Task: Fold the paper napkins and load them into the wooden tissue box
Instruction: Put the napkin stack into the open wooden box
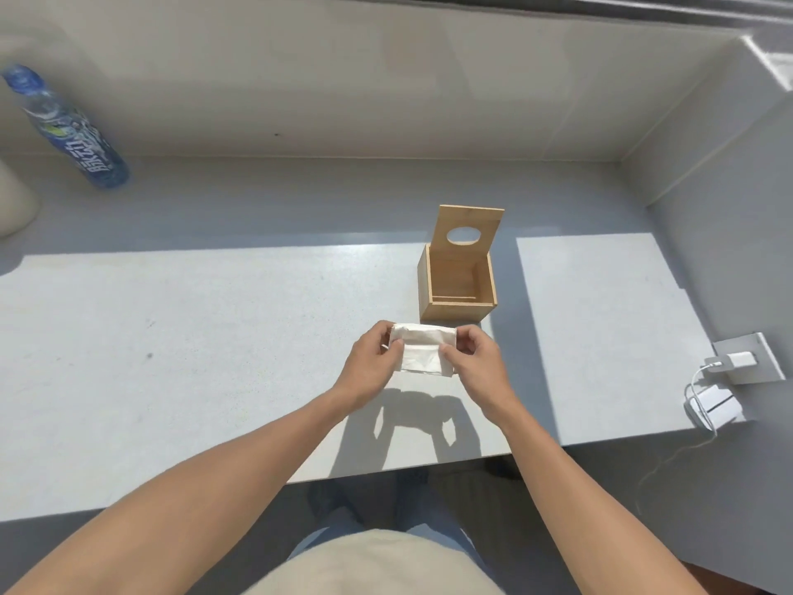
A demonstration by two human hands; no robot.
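Note:
A white folded paper napkin [422, 350] hangs just above the grey counter, held at both ends. My left hand [373, 362] pinches its left edge and my right hand [474, 365] pinches its right edge. Directly behind the napkin stands the wooden tissue box [455, 311], open at the top, and I see no napkins inside it. Its lid [470, 234], with an oval hole, stands upright at the box's far side.
A blue plastic bottle [68, 131] stands at the far left by the wall. A pale round object [15, 199] is at the left edge. A wall socket with a white charger [738, 358] and cable is at the right. The counter's front edge runs below my forearms.

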